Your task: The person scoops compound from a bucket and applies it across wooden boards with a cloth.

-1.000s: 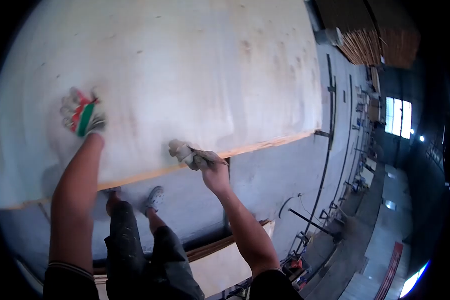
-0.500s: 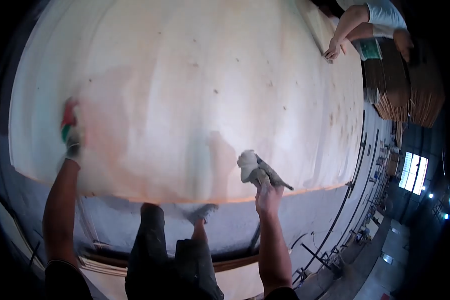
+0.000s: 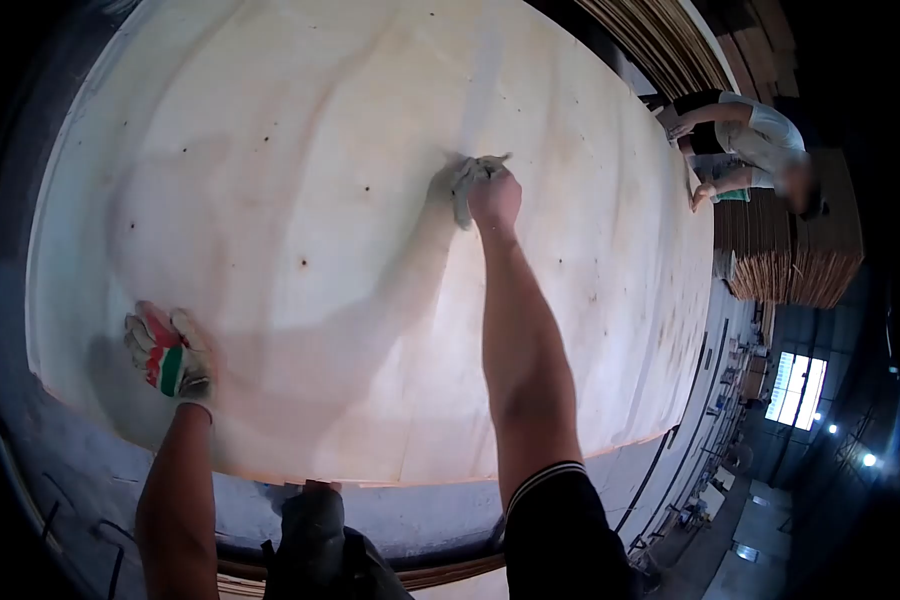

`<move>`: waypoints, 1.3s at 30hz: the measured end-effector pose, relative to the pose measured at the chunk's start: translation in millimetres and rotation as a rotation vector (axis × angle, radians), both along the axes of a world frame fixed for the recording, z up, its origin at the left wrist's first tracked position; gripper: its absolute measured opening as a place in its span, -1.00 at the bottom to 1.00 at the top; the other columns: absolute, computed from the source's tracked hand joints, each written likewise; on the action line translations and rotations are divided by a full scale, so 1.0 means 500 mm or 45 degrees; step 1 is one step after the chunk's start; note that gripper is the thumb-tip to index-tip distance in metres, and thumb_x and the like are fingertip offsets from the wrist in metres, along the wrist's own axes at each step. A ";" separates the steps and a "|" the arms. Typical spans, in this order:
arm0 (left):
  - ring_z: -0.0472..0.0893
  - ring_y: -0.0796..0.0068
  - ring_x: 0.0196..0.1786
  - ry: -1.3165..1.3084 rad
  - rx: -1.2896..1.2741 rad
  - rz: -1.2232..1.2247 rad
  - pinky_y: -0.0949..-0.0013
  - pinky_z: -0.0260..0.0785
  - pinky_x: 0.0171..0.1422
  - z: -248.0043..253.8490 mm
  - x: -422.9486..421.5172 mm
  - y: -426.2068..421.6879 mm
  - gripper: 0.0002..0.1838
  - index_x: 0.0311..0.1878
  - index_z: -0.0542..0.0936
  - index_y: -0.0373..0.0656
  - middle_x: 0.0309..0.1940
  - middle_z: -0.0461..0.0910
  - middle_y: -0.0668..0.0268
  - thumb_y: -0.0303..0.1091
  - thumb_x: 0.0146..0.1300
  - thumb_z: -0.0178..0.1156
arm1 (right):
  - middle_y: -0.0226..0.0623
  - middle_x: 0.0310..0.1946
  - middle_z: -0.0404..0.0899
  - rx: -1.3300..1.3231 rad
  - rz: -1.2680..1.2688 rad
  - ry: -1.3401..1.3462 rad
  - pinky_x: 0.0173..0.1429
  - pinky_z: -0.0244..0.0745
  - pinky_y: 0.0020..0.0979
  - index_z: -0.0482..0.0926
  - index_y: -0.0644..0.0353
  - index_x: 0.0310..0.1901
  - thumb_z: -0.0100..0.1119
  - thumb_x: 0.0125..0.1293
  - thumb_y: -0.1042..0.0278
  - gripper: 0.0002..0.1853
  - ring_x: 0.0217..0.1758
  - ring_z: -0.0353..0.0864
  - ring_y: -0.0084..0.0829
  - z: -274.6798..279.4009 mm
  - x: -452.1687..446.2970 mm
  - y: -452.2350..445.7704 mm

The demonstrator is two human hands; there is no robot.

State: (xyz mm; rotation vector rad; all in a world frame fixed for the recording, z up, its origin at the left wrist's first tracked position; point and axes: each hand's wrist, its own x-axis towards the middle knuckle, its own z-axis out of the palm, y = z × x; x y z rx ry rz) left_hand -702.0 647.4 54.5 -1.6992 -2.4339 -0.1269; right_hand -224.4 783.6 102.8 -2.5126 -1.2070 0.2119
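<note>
Head: one striped glove [image 3: 173,355], one panel [image 3: 345,235]

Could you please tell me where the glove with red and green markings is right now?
In the head view, the glove is on the left hand, at the lower left of the pale wooden sheet, inside its near edge.

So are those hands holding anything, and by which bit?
The right hand grips a crumpled greyish thing, maybe a rag or glove, by the side nearest the wrist; the fist hides exactly where. The gloved left hand seems to hold nothing.
</note>
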 end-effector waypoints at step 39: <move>0.42 -0.05 0.40 0.152 -0.172 -0.369 0.08 0.24 0.48 -0.068 -0.911 0.117 -0.45 0.45 0.39 -0.14 0.33 0.48 -0.02 -0.09 0.50 0.04 | -0.20 -0.15 0.70 0.438 -0.926 0.490 -0.07 0.62 -0.33 0.68 0.29 0.05 0.14 0.38 0.46 -0.74 -0.06 0.72 -0.23 -0.063 -0.540 -0.896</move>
